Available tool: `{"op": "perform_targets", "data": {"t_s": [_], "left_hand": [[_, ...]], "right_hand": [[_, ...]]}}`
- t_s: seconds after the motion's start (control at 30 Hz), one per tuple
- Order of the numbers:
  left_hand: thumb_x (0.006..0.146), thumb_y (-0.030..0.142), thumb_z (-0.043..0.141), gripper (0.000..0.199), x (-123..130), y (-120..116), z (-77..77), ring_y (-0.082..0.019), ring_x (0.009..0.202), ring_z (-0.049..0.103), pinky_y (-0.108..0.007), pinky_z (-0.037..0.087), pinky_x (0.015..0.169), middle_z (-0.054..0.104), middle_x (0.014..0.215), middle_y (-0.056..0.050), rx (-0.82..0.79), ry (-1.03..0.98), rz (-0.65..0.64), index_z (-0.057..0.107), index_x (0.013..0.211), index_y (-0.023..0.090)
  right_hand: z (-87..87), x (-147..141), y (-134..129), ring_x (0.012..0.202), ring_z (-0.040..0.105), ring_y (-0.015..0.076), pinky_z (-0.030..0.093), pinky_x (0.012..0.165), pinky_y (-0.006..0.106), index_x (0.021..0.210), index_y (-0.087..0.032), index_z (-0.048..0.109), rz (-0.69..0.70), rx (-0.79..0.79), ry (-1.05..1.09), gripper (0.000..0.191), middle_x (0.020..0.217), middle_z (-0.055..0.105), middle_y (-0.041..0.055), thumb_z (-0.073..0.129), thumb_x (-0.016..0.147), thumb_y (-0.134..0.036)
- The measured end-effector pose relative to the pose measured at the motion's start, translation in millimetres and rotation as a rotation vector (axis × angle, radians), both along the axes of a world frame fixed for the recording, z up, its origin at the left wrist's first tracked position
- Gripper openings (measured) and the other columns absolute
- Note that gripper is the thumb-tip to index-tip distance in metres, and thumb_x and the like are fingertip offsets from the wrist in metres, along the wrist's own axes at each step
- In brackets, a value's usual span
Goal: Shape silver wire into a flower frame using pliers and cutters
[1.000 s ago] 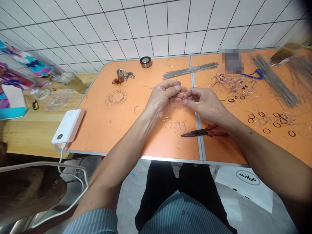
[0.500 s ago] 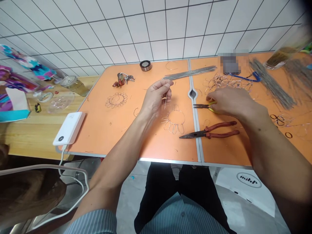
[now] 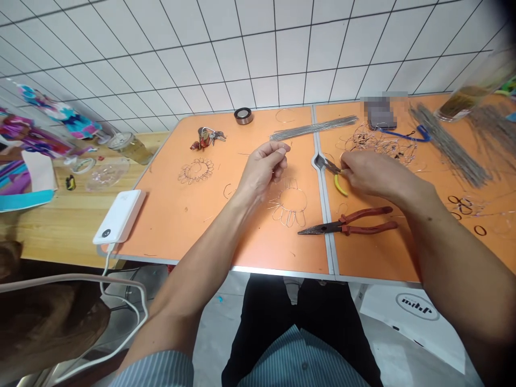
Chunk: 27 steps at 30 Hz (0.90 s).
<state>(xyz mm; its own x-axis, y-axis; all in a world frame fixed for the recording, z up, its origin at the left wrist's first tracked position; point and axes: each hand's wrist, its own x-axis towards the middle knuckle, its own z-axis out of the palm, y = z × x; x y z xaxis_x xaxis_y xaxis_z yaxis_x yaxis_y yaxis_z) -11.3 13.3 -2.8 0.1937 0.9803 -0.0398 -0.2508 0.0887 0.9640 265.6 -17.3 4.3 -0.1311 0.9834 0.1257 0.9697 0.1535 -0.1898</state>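
My left hand (image 3: 266,165) hovers over the orange table with thumb and forefinger pinched on a thin wire, which barely shows now. Below it lies a wire ring with loops (image 3: 288,221), partly looped around its rim. My right hand (image 3: 368,171) is closed around small yellow-handled pliers (image 3: 341,184), their dark jaws pointing up and left beside the table's central seam. Larger red-handled needle-nose pliers (image 3: 346,221) rest across that seam, nearer to me. Further left lies another looped wire ring (image 3: 196,171).
Bundled straight wires (image 3: 314,128) lie toward the wall, near a tape roll (image 3: 243,116) and keys (image 3: 207,138). Tangled wire (image 3: 373,142) sits behind my right hand. A thicker wire bundle (image 3: 451,145) is at right. A white power bank (image 3: 120,216) with a cable lies at the left edge.
My right hand has turned the yellow-handled pliers, so the jaws now point up and left instead of straight left. My left hand stays pinched; its hanging wire is harder to see.
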Motion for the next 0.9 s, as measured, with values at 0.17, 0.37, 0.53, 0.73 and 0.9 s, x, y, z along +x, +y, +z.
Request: {"op": "perform_targets", "data": {"t_s": [0.17,0.37,0.53,0.73,0.9], "left_hand": [[0.102,0.015,0.070,0.012,3,-3,-1.2,-0.005,0.053,0.052,-0.019,0.040,0.050,0.081,0.088,-0.002,-0.010,-0.032,0.005,0.075,0.091,0.017],[0.097,0.016,0.082,0.008,13,-13,2.0,-0.006,0.059,0.064,-0.020,0.048,0.054,0.085,0.098,-0.006,-0.074,-0.074,-0.133,0.077,0.090,0.015],[0.098,0.019,0.084,0.012,17,-12,-2.6,-0.008,0.052,0.062,-0.019,0.046,0.053,0.068,0.063,0.002,-0.068,-0.075,-0.086,0.078,0.089,0.016],[0.098,0.018,0.083,0.010,17,-11,-5.4,-0.007,0.052,0.060,-0.020,0.047,0.055,0.070,0.064,0.001,0.009,-0.167,-0.094,0.079,0.089,0.016],[0.093,0.030,0.092,0.017,18,-17,-3.0,-0.009,0.048,0.051,-0.023,0.042,0.049,0.064,0.060,0.004,-0.033,-0.178,-0.187,0.079,0.094,0.019]], "right_hand": [[18.4,-22,-6,0.077,0.065,0.0220,0.040,0.074,0.037,0.099,-0.027,0.056,0.021,-0.096,0.313,0.015,0.083,0.078,0.0048,0.055,0.108,-0.015],[14.1,-59,-22,0.082,0.075,0.0265,0.048,0.079,0.040,0.104,-0.029,0.056,0.037,0.002,0.507,0.013,0.088,0.081,0.0027,0.061,0.103,-0.017],[7.1,-72,-26,0.067,0.068,0.0197,0.052,0.070,0.036,0.112,-0.028,0.058,0.018,-0.150,0.892,0.013,0.084,0.077,0.0002,0.067,0.104,-0.024],[-0.3,-73,-22,0.058,0.049,0.0127,0.033,0.053,0.028,0.107,-0.025,0.064,0.068,-0.450,1.339,0.036,0.071,0.063,-0.0039,0.091,0.094,-0.044],[-1.1,-79,-27,0.056,0.040,0.0096,0.023,0.051,0.028,0.103,-0.024,0.067,0.212,-0.587,1.438,0.040,0.081,0.067,-0.0020,0.093,0.094,-0.052]]}}
